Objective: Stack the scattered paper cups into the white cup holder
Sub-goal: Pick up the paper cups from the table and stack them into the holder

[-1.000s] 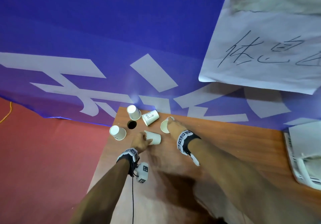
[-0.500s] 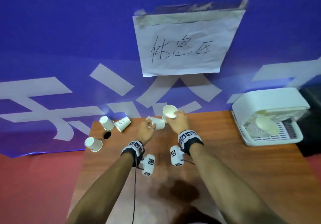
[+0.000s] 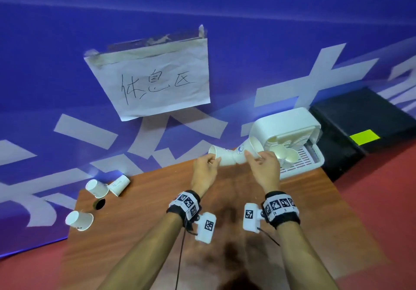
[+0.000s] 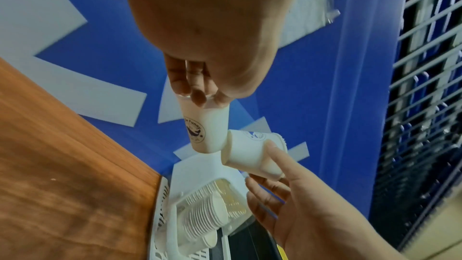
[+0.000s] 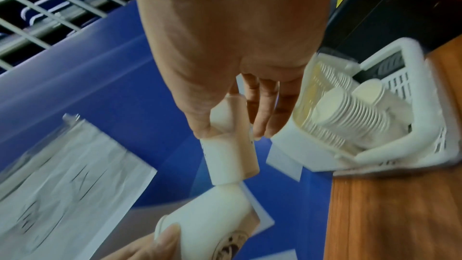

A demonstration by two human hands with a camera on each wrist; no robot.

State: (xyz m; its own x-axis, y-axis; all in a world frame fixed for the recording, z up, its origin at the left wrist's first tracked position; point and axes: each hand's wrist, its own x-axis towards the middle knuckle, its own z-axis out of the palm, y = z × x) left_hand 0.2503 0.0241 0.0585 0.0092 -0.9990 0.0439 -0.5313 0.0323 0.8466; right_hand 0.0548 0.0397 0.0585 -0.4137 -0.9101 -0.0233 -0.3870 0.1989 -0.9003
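Head view shows the left hand (image 3: 203,170) pinching one paper cup (image 3: 221,158) near its rim, while the fingers (image 3: 252,158) of the right hand (image 3: 264,169) hold a second cup (image 3: 248,149). Both cups lie sideways above the desk (image 3: 315,211), bases touching, mouths facing apart. The right cup's mouth points toward the white cup holder (image 3: 281,123), just beyond the right hand, so that hand is nearer. Three more cups (image 3: 96,188) sit at the desk's far left.

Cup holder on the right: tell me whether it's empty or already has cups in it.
Already holding cups. The white cup holder contains nested stacks of paper cups lying on their sides, rims showing as rows of rings.
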